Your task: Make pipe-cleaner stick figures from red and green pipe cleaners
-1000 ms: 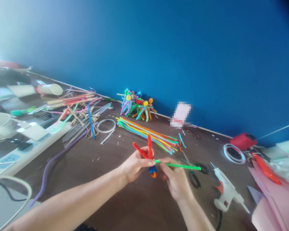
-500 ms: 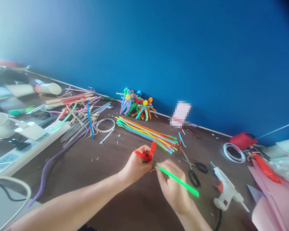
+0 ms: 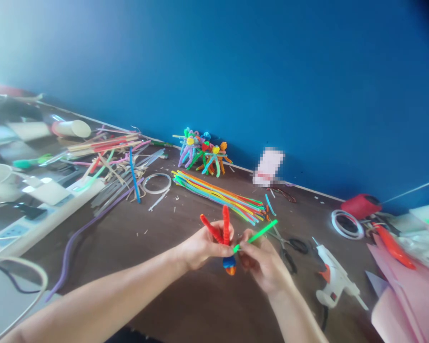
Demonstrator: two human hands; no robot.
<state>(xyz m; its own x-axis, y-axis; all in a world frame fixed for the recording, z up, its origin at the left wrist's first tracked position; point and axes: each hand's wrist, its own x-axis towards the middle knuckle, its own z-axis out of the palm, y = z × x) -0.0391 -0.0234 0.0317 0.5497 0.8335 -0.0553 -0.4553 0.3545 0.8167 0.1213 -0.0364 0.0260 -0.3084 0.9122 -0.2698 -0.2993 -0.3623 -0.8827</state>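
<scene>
Between thumb and fingers, my left hand (image 3: pixel 209 245) grips a small pipe cleaner figure (image 3: pixel 226 231). Two red legs point up from it, and a blue and orange end hangs below my thumb. A bright green pipe cleaner (image 3: pixel 259 233) runs from the figure's middle up to the right. My right hand (image 3: pixel 262 262) pinches this green length close to the figure. Part of the figure is hidden by my left fingers. Beyond my hands lies a bundle of coloured pipe cleaners (image 3: pixel 218 195), and behind it stand several finished pipe cleaner figures (image 3: pixel 205 155) against the wall.
Scissors (image 3: pixel 289 250) lie just beyond my right hand, with a white glue gun (image 3: pixel 336 276) farther right. Pink sheets (image 3: pixel 403 290) and a red tape-like roll (image 3: pixel 361 206) are at the right. A power strip (image 3: pixel 53 214) and loose strips crowd the left.
The green pipe cleaner has swung from pointing down right to pointing up right. My left hand has turned the figure, so its blue and orange end now shows.
</scene>
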